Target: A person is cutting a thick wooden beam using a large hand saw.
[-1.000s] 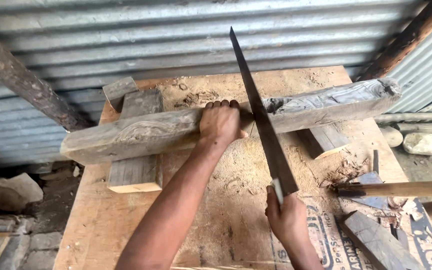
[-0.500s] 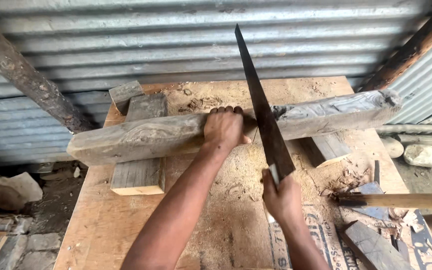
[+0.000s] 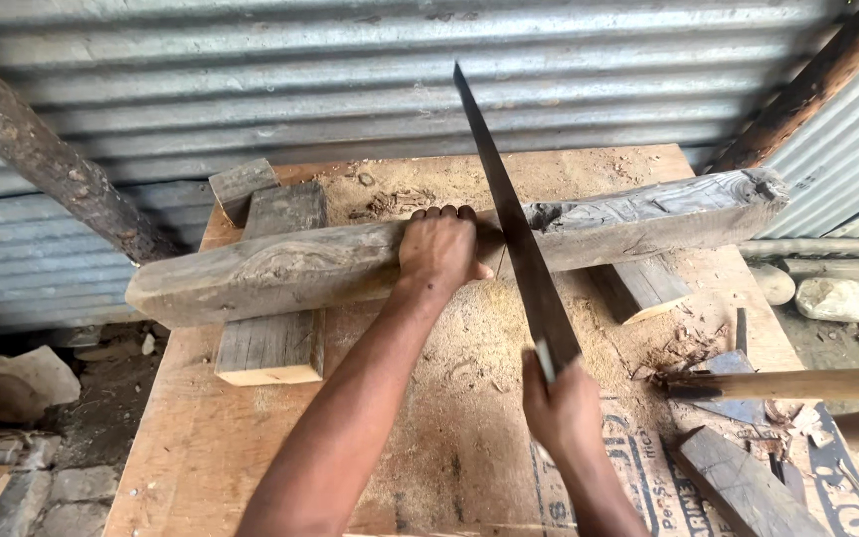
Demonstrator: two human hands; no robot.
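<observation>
On plywood bench top (image 3: 251, 438), beneath corrugated metal wall (image 3: 251, 89): weathered timber beam (image 3: 280, 267), lying crosswise, propped on two short wood blocks (image 3: 272, 338), second block (image 3: 638, 286) under right half. Left hand (image 3: 439, 249) pressed palm-down over beam's middle, fingers curled over far edge, just beside saw. Right hand (image 3: 559, 408) wrapped tight round handle of handsaw (image 3: 514, 229), blade tilted steeply up and away, crossing beam just right of left hand, teeth in contact with wood at near edge. Sawdust (image 3: 469, 338) scattered over bench below cut. Near right edge: long wooden handle (image 3: 797, 383) lying across bench, dark offcut (image 3: 738, 487) and chips beside it. Left of bench, leaning rough post (image 3: 42, 159); right, pale stones (image 3: 835, 298) on ground.
</observation>
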